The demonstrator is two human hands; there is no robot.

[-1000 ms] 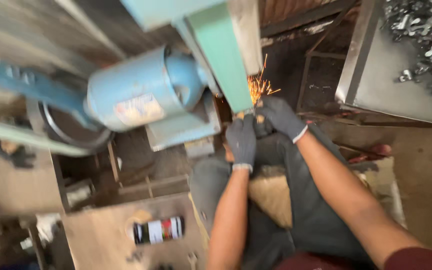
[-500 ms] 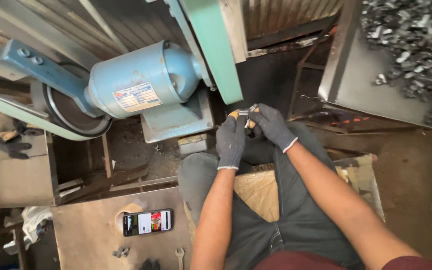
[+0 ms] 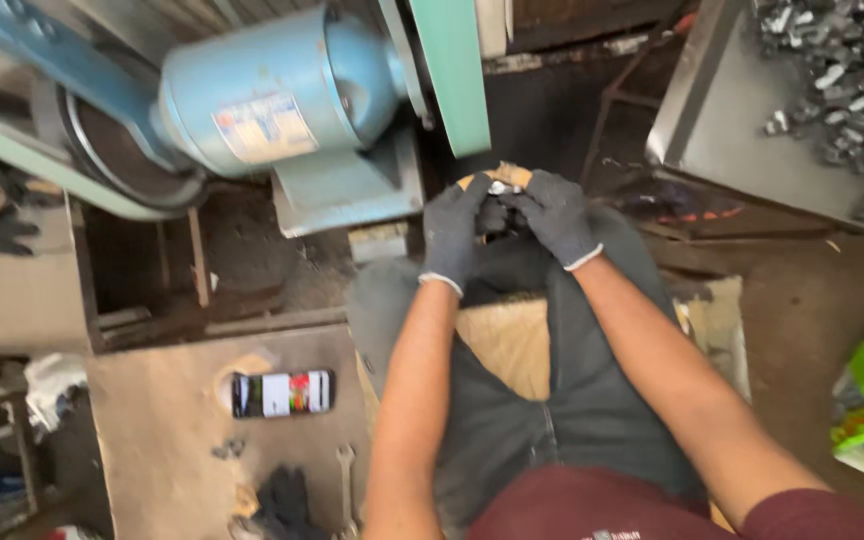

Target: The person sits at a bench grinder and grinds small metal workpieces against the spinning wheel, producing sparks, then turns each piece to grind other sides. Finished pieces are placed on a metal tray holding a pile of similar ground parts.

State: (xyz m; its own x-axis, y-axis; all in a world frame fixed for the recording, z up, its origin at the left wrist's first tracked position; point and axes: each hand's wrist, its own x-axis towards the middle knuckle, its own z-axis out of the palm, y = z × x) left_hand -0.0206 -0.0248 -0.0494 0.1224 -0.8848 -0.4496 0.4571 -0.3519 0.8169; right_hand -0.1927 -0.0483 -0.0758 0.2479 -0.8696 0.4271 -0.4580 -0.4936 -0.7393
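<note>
Both gloved hands, left hand and right hand, closed together round a small metal piece, probably shiny; it sits just below the green belt guard, clear of it. Step: checking the piece. Next needs steady grip.

The motor stands left of the belt. Right of the motor, just below the belt, both hands meet. The phone lies below the motor, and the bin is far right of it.
</note>
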